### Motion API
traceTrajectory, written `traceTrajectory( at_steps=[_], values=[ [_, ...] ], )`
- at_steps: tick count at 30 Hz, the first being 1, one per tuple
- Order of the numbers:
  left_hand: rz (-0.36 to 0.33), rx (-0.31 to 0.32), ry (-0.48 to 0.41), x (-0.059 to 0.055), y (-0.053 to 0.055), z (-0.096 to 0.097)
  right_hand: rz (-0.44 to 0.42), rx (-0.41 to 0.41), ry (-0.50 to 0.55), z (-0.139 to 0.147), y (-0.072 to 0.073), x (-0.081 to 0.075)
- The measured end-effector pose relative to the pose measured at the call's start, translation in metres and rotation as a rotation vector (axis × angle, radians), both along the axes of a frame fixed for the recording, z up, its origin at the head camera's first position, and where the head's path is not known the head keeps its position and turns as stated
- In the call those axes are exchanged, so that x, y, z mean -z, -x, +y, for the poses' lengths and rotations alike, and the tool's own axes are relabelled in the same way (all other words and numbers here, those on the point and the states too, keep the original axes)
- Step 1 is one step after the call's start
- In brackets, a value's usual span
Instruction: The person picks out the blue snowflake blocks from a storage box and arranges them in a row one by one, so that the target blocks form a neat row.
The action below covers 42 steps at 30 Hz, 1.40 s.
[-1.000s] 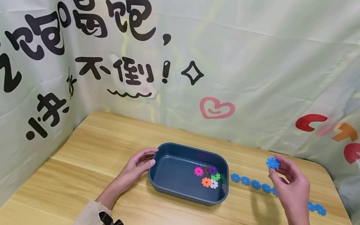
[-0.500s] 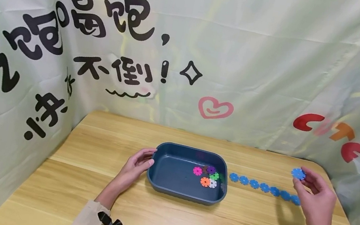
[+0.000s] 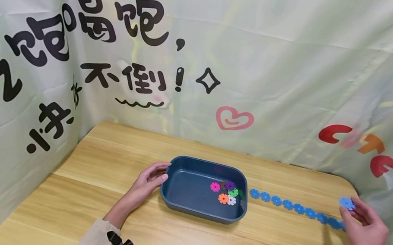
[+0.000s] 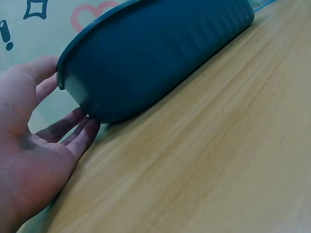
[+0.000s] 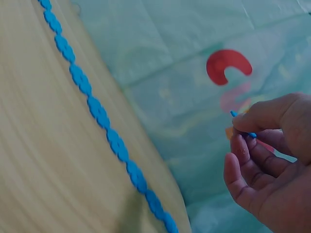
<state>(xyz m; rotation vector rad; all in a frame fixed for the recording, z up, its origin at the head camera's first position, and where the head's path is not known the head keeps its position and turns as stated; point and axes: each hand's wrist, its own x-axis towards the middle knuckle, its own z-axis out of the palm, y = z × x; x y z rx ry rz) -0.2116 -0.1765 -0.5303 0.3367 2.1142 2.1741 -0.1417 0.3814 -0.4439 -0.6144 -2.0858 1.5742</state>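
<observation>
In the head view my right hand [image 3: 367,238] pinches a blue notched plastic disc [image 3: 347,204] between thumb and fingertips, raised over the right end of a row of similar blue discs [image 3: 287,204]. The right wrist view shows the held disc [image 5: 252,135] nearly edge-on, mostly hidden by the fingers. A dark blue plastic bin [image 3: 181,208] stands left of the row. My left hand [image 3: 146,181] touches the bin's left end with relaxed fingers. From the left wrist, fingertips [image 4: 90,131] show at the bin's lower corner and others at its rim.
Pink, brown, purple, green, orange and white discs [image 3: 223,198] lie in the bin's right part. The wooden table [image 3: 175,241] ends at a printed cloth curtain [image 3: 285,90] behind it and at the sides. A black strap device sits on each wrist.
My right hand has moved right along the row with the blue disc, and more of the row's middle shows. The left hand and the bin have stayed in place.
</observation>
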Motion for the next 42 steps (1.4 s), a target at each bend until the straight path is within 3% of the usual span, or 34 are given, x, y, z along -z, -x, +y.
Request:
traceTrajectory(
  at_steps=[5,15,22,30,36,42],
  values=[
    [0.008,0.001,0.002,0.002,0.001,0.001,-0.024,0.052,0.088,0.016,-0.005,0.007],
    [0.013,-0.012,0.009,0.002,0.001,0.0,-0.132,0.181,0.049,0.036,-0.008,0.02],
    [0.004,-0.014,0.01,0.002,0.001,0.0,-0.307,0.171,-0.095,0.049,-0.006,0.031],
    [0.007,-0.012,0.015,0.0,0.002,0.0,-0.413,0.2,-0.227,0.059,-0.007,0.043],
    [-0.003,-0.012,0.015,0.001,0.002,0.0,-0.49,0.132,-0.327,0.065,-0.003,0.043],
    [-0.02,-0.013,0.011,0.002,0.001,-0.001,-0.512,0.07,-0.373,0.072,-0.005,0.046]
  ],
)
